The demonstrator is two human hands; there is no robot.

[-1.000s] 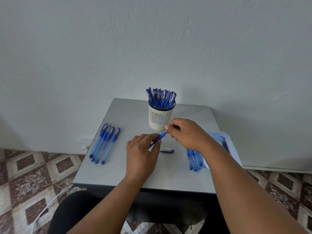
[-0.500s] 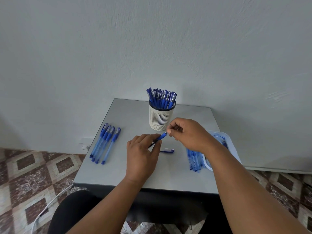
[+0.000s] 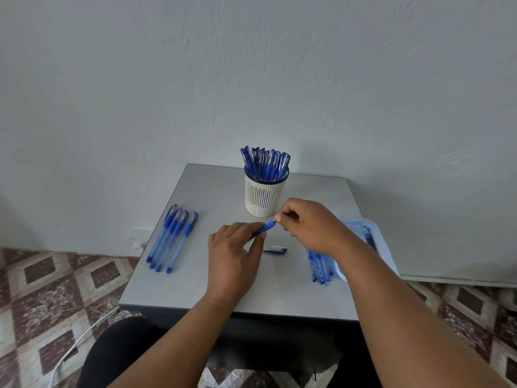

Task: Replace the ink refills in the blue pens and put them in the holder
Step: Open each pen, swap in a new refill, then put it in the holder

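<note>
Grey square tabletop [image 3: 195,287] stands on patterned brown floor tiles before a pale wall. Nearest, the left hand [image 3: 233,261] grips a blue pen barrel [image 3: 264,228], whose tip the right hand [image 3: 310,226] pinches. Between them lies a loose blue pen cap [image 3: 275,250]. Left lie four capped blue pens [image 3: 172,240]; right, clear blue refills [image 3: 321,266] beside a pale blue tray [image 3: 377,239]. Farther back stands a cream slotted holder [image 3: 265,196] full of pens.
</note>
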